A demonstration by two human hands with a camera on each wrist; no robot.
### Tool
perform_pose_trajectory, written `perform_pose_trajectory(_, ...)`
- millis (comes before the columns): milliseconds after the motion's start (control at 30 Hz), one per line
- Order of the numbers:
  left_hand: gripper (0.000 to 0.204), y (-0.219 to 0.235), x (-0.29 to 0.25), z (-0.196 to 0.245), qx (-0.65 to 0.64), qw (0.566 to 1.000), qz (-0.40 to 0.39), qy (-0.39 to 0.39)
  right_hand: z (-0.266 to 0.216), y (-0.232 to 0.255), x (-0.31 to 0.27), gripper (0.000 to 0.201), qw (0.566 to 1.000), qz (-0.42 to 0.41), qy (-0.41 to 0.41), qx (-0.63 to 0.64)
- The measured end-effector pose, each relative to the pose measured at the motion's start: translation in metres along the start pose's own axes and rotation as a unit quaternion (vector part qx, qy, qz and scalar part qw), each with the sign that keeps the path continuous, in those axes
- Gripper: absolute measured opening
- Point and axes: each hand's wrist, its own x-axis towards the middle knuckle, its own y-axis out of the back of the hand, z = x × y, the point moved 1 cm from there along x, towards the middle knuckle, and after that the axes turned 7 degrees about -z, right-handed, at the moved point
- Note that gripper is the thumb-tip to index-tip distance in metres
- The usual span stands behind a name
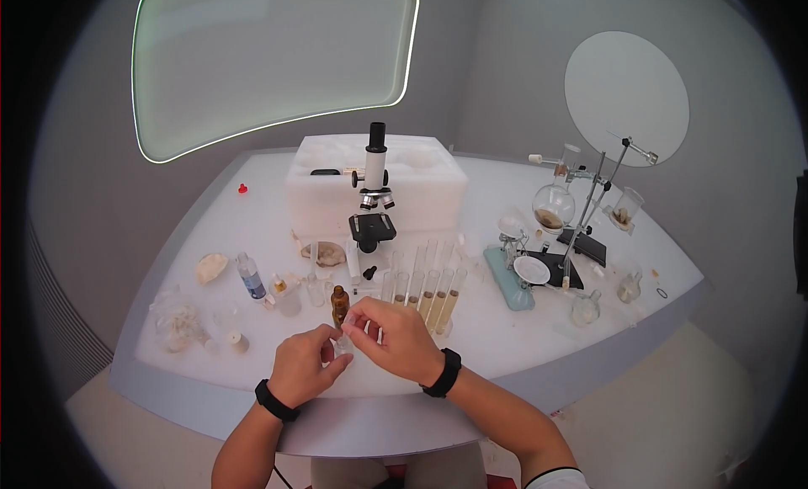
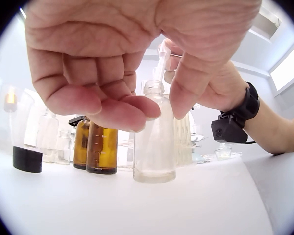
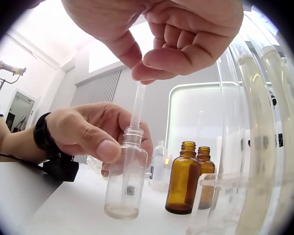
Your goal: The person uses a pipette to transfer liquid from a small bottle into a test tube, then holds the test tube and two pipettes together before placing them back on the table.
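Note:
In the right wrist view a small clear glass bottle (image 3: pixel 123 196) with a threaded neck stands on the white table. My left hand (image 1: pixel 303 364) holds it, the thumb in front and the fingers behind. Between thumb and fingertips, my right hand (image 1: pixel 394 336) pinches the upper end of a slim translucent pipette (image 3: pixel 137 105). Its lower part reaches down through the bottle's neck. The left wrist view has this bottle (image 2: pixel 154 156) between thumb and fingers, with the pipette (image 2: pixel 161 61) above its mouth. Close by are two amber bottles, the nearer one (image 3: pixel 182 183) uncapped.
Several test tubes (image 1: pixel 438 300) with pale liquid stand right of the hands. Behind them is a microscope (image 1: pixel 373 194) before a white foam box (image 1: pixel 429 186). A balance (image 1: pixel 509 279) and a stand with a round flask (image 1: pixel 554 204) occupy the right; a labelled bottle (image 1: pixel 250 279) stands left.

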Motion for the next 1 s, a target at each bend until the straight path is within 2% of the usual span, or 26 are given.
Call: perform_pose_trajectory(1000, 0.029, -0.0005, -0.0001, 0.0005, 0.015, 1.0, -0.007, 0.002, 0.0023, -0.0045, -0.0016, 0.011, 1.0, 0.009, 0.019, -0.001)
